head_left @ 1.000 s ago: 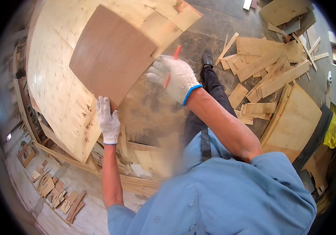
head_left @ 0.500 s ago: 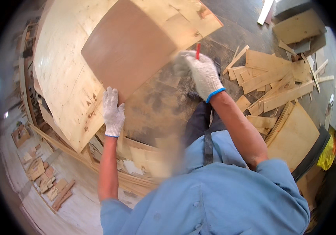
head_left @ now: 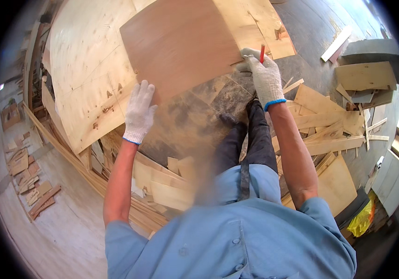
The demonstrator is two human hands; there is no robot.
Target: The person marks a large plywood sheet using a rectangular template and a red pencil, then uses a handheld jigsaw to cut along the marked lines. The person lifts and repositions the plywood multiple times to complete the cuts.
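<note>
While the left hand [head_left: 139, 114] sits fingers straight, thumb apart, at the near corner of the brown board [head_left: 181, 46], the right hand [head_left: 263, 76] grips a red pencil [head_left: 262, 54] by its right corner; can't tell whether fingertips pinch the edge. Board's on pale plywood [head_left: 85, 69].

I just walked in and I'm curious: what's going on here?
A person in a blue shirt is handling a brown panel that lies over a larger pale wooden sheet. The white-gloved left hand is at the panel's near corner; the gloved right hand is at its right corner, with a slim red stick poking up from it. Wood offcuts lie heaped to the right.
</note>
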